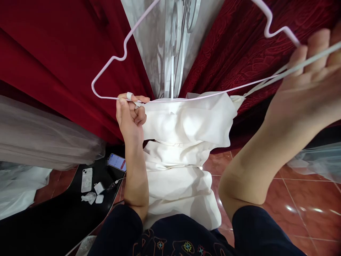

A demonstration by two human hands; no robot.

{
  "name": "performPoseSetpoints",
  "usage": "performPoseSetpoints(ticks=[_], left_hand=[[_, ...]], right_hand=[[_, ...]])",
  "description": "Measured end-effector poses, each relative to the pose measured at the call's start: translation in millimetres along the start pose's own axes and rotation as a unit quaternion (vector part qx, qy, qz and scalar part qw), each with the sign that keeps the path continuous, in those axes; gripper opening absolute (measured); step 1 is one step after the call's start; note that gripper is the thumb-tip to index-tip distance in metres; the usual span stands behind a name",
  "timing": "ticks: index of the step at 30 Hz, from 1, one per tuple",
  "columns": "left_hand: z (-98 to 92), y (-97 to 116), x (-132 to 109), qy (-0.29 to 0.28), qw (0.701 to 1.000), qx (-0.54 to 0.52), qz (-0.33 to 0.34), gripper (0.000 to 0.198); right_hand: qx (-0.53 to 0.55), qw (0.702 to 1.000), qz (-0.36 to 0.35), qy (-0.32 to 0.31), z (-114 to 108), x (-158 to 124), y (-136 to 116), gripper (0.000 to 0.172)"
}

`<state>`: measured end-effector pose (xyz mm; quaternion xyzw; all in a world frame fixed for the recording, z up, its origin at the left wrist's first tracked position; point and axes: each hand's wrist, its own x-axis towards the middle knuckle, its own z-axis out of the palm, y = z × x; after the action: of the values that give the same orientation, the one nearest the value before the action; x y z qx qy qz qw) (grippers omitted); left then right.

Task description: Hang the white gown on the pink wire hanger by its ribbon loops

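A pale pink hanger spans the upper view, its thin bottom bar running along the top of a white dress. My left hand is closed, pinching the bar's left end between thumb and fingers, with a short white strap piece at the fingers. A white band circles one finger. At the upper right, my right hand is raised at the hanger's other end, a long white strap stretched across its fingers. That strap runs down to the dress's right top corner. The frame edge cuts off part of the right hand.
Dark red curtains hang on both sides of a sheer grey cloth. On the left, a black table bears a lit phone, a white phone and a charger. Reddish floor tiles lie at the right.
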<state>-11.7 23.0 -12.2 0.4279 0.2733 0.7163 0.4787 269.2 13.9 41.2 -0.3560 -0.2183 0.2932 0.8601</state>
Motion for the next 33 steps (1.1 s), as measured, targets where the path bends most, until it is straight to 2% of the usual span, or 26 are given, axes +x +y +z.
performPoseSetpoints(ticks=[4, 7, 10, 12, 16, 19, 20, 22, 25, 29, 31, 33], left_hand=[[3.1, 0.5, -2.0, 0.005, 1.0, -0.002, 0.008, 0.029], [6.7, -0.4, -4.4, 0.003, 1.0, -0.008, 0.012, 0.029], [9.4, -0.6, -5.8, 0.01, 1.0, -0.005, 0.008, 0.029], [11.1, 0.4, -6.0, 0.009, 1.0, -0.006, 0.002, 0.029], [14.7, 2.6, -7.3, -0.002, 1.0, -0.007, -0.005, 0.029], [11.5, 2.1, -9.7, 0.008, 0.999, 0.024, 0.027, 0.021], [8.0, 1.9, -10.4, 0.015, 0.998, 0.036, 0.049, 0.018], [-2.8, 3.0, -10.9, 0.029, 0.993, 0.051, 0.103, 0.029], [-22.8, 9.5, -8.2, 0.047, 0.985, 0.036, 0.164, 0.036], [-39.6, 22.5, 3.6, 0.07, 0.974, 0.043, 0.213, 0.026], [-38.3, 29.2, 11.7, 0.046, 0.97, 0.105, 0.215, 0.022], [-29.6, 37.0, 18.4, -0.008, 0.959, 0.187, 0.214, 0.031]], right_hand=[[-0.003, 0.999, -0.038, 0.037, -24.4, -7.7, 20.7, 0.02], [-0.052, 0.998, -0.015, -0.029, -24.1, -35.2, 42.1, 0.026], [-0.066, 0.988, 0.041, -0.133, -10.1, -64.9, 52.9, 0.044], [-0.054, 0.984, 0.043, -0.164, 1.2, -75.7, 53.7, 0.044], [-0.028, 0.986, 0.044, -0.156, 13.1, -71.7, 52.4, 0.026], [0.035, 0.984, 0.042, -0.169, 9.5, -61.8, 55.9, 0.026], [0.052, 0.982, 0.042, -0.176, 7.2, -59.6, 57.6, 0.026], [0.058, 0.978, 0.053, -0.193, 2.8, -57.7, 60.3, 0.025], [0.023, 0.977, 0.07, -0.201, -0.3, -59.5, 61.6, 0.021], [-0.001, 0.978, 0.079, -0.194, 0.3, -65.0, 61.1, 0.026], [0.023, 0.974, 0.096, -0.205, 0.5, -67.6, 61.6, 0.023], [0.06, 0.971, 0.103, -0.209, 0.5, -70.0, 62.8, 0.022]])
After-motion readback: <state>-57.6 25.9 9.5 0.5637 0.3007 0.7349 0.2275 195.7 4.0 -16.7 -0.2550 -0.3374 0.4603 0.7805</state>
